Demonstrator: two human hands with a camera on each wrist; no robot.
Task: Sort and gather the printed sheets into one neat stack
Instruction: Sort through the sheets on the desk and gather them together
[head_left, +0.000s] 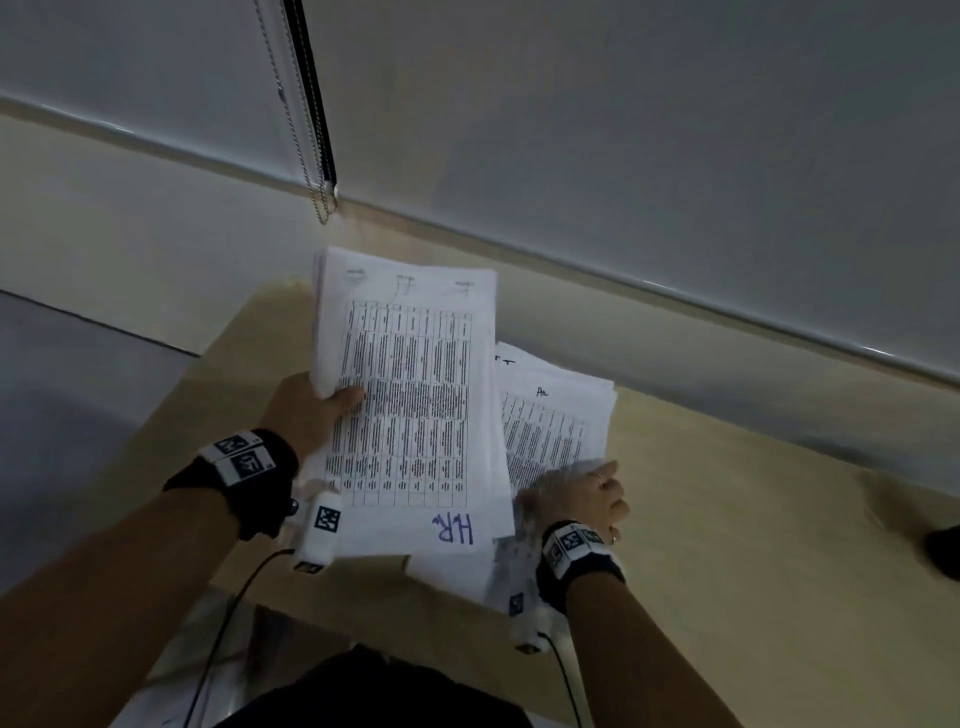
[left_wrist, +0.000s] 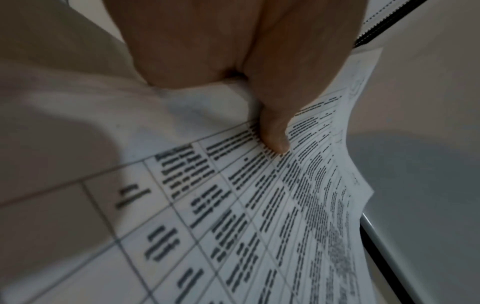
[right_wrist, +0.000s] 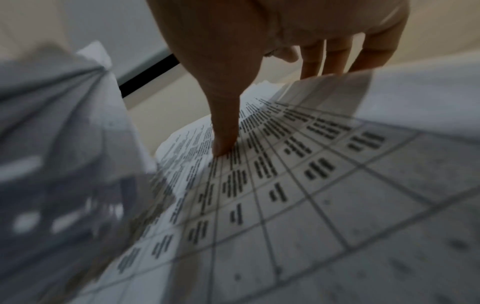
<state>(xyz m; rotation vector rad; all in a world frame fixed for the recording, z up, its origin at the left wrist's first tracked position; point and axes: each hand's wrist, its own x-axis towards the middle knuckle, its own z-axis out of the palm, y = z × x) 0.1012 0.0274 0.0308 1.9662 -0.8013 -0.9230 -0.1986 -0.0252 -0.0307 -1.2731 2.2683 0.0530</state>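
Observation:
My left hand (head_left: 332, 405) grips a thick bundle of printed table sheets (head_left: 410, 395), marked "HR" in blue at its near end, and holds it over the tan table (head_left: 727, 519). The left wrist view shows the thumb (left_wrist: 275, 139) pressed on the bundle's top page (left_wrist: 233, 205). To the right, a second pile of printed sheets (head_left: 556, 415) lies on the table. My right hand (head_left: 592, 499) is at its near right corner. Its thumb (right_wrist: 221, 144) sits on the top sheet (right_wrist: 311, 185), and the fingers (right_wrist: 324, 61) are behind that sheet's raised, blurred edge.
A window blind with a bead chain (head_left: 311, 156) hangs behind the table. A dark object (head_left: 943, 556) sits at the table's right edge. The table's near edge (head_left: 363, 597) runs just under the held bundle. Grey floor lies to the left.

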